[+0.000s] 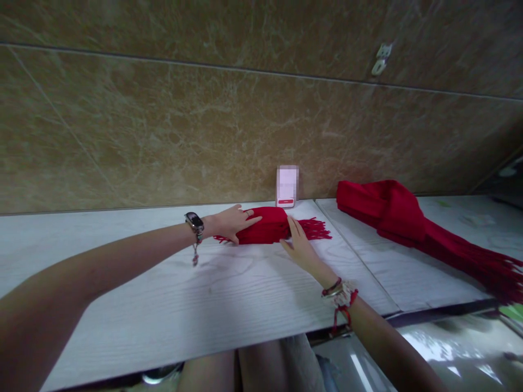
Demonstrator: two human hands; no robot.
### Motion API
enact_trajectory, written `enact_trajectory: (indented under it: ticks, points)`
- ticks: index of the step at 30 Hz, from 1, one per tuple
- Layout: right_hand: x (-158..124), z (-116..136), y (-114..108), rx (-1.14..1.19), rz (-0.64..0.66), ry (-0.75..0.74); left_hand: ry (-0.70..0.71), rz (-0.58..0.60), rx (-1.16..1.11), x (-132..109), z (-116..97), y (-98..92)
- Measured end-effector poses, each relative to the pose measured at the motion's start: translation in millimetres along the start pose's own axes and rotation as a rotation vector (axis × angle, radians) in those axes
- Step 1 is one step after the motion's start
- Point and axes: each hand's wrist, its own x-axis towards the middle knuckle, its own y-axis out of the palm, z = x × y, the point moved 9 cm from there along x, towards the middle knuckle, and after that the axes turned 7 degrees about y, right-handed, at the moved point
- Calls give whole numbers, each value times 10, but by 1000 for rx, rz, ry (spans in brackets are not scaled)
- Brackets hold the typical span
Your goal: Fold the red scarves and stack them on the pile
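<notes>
A red fringed scarf [265, 226], folded into a compact bundle, lies on the white wood-grain table [171, 305]. Tassels stick out at both of its ends. My left hand [231, 222] rests on the bundle's left end, fingers spread over the cloth. At the right end, my right hand [301, 246] lies against the bundle with fingers stretched out, next to the tassels there. The underside of the bundle is hidden.
A second red scarf [402, 218], loosely folded, trails its fringe toward the table's right edge. Behind the bundle a phone [286, 187] leans upright against the brown marble-look wall [196, 130]. A seam [359, 261] crosses the table on the right.
</notes>
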Motion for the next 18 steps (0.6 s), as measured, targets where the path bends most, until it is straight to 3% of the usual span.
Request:
enact_trajectory:
  ticks: [8, 18]
  points:
    - [28, -136, 43, 20, -11, 38, -38, 17, 10, 42, -86, -15]
    - [-30, -2, -92, -33, -129, 26, -39, 112, -342, 94, 322, -74]
